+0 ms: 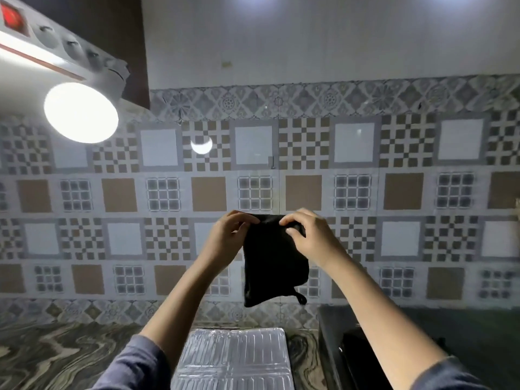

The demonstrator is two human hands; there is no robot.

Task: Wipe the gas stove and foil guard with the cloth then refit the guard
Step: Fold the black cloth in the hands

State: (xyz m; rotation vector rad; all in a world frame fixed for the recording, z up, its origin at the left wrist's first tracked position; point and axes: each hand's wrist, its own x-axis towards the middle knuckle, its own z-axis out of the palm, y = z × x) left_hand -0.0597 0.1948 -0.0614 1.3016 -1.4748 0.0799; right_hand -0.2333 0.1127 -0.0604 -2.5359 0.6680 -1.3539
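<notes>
Below both pinches, cloth [274,266] hangs folded; left hand [228,235] and right hand [311,237] grip its top edge, probably refolding. Foil guard [233,358] lies flat underneath.

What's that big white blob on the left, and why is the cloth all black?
Head view: the blob is a lamp glaring white, with a small reflection on the tiled wall; the cloth, pinched by the left hand and right hand, is too dark to show folds; the wide lens bends the tile rows.
</notes>
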